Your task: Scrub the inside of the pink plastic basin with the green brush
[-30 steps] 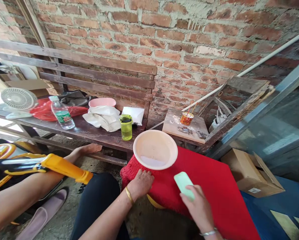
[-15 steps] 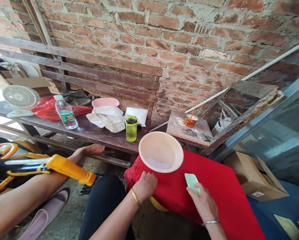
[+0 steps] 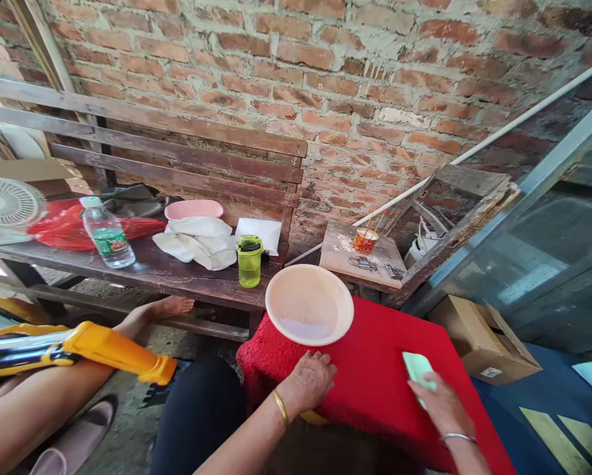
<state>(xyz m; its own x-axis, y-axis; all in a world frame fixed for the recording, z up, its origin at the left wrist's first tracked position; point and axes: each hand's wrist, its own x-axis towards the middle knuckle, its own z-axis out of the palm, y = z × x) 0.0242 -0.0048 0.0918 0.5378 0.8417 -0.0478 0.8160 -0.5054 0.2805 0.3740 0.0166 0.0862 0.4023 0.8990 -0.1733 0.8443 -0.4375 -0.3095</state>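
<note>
A red cloth [image 3: 375, 369] covers the small table in front of me. My right hand [image 3: 441, 399] grips a pale green scrub brush [image 3: 417, 365], judging by its shape, low against the cloth on the right. The brush's underside is hidden. My left hand [image 3: 310, 381], with a gold bangle at the wrist, lies palm down on the cloth near its front edge, fingers spread and holding nothing. Just beyond it stands a cream plastic basin [image 3: 309, 305] with some cloudy water in the bottom.
A wooden bench [image 3: 197, 280] on the left bears a green cup [image 3: 249, 262], a water bottle [image 3: 106, 234], white cloth [image 3: 199, 241] and a fan [image 3: 8, 204]. A carton [image 3: 481, 340] sits at right. Another person's bare leg [image 3: 43, 409] and a yellow-black toy [image 3: 112, 349] are at left.
My right hand has moved right across the cloth with the brush. My left hand has shifted right along the cloth, its fingers now more spread. The whole view has drifted slightly.
</note>
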